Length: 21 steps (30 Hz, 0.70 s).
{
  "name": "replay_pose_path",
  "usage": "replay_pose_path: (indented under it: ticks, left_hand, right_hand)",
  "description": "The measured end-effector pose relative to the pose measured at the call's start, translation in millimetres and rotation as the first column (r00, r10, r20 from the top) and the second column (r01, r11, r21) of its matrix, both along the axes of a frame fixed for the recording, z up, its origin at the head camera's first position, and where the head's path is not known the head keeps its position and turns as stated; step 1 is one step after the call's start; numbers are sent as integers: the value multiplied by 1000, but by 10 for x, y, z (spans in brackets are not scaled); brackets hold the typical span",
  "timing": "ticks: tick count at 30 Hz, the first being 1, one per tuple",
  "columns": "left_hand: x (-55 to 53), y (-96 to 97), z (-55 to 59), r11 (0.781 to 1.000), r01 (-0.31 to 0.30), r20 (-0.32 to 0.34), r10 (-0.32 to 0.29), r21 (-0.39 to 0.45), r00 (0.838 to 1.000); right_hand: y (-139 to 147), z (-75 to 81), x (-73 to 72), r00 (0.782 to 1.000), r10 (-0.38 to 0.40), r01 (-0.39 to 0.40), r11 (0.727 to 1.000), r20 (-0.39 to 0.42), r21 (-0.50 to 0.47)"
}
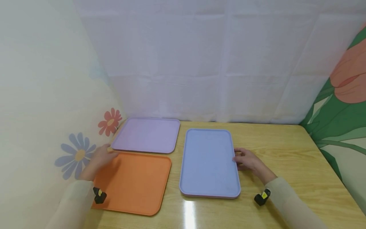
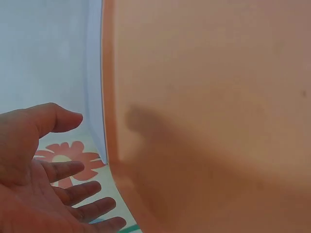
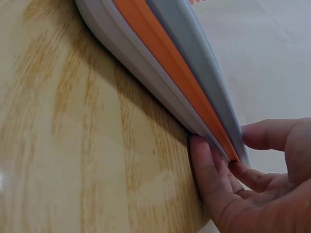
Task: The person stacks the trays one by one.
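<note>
Evidently, the blue-topped stack of rectangular, plastic-looking trays (image 1: pixel 210 162), just past your twelve o'clock, should handle stiff, light and slippery; grip both long rims. Your right hand (image 1: pixel 248 160) pinches its three-o'clock edge; your left hand (image 1: pixel 100 157), loose, holds nothing.

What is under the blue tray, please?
Beneath the blue tray are an orange tray and, below it, at least one pale tray. Only their edges show; their inner surfaces are covered.

Light wooden table (image 1: pixel 288 149), creased white cloth (image 1: pixel 177 57) behind, flower-decorated side walls (image 1: pixel 43 79)
</note>
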State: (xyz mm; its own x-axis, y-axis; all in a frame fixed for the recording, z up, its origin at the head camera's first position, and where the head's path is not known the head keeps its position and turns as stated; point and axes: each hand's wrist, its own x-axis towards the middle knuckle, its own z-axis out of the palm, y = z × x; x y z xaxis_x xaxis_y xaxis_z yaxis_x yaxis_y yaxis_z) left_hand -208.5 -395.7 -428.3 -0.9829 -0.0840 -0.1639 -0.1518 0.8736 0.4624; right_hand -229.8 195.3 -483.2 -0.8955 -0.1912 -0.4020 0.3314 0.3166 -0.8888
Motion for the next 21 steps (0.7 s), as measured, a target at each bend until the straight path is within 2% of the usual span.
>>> replay_pose_path:
  ticks: [3,8,15,21]
  left_hand:
    - [4,-60,-19,1000,-20,39,20,-11,999]
    - [24,-134,-66,999,-13,47,15,-44,999]
    - [19,-129,-97,999,-33,127,34,-9,991]
    - [49,-100,-87,1000,-22,130,25,-20,991]
  right_hand:
    - [-2,2,6,1000,1,-1,1000,-2,0]
    - [-5,7,11,1000,8,-8,1000,-7,5]
    - [-3,7,23,1000,10,-10,1000,-19,-5]
    - [-6,-4,14,1000,5,-5,1000,-13,-9]
